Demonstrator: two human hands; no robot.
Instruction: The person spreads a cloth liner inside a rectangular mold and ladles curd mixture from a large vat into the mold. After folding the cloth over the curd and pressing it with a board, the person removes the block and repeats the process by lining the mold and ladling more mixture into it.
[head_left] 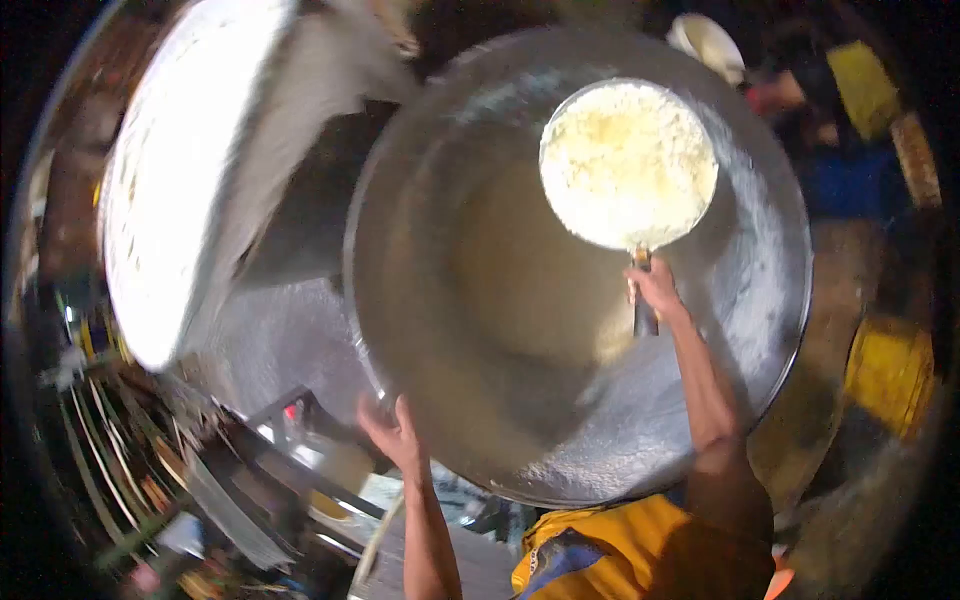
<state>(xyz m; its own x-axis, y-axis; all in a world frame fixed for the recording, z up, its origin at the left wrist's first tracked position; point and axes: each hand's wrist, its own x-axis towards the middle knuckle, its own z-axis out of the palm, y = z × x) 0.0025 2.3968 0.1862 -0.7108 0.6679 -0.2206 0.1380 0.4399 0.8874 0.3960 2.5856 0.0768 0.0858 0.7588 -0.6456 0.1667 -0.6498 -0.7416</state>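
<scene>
My right hand is wrapped round the dark handle of a round saucepan. Pale yellow, crumbly, flour-like powder fills the pan up to its rim. The pan is held over a very large round metal bowl, whose inner wall carries a white dusting, heaviest on the right side. More of the pale powder lies at the bowl's bottom, partly in shadow. My left hand is beside the bowl's lower left rim, thumb and fingers apart, holding nothing; whether it touches the rim I cannot tell.
A big bright white round tub or lid stands tilted at the left, blurred. Below it are a dusty metal surface and a cluttered frame with slats. A white bucket and yellow containers are beyond the bowl's right side.
</scene>
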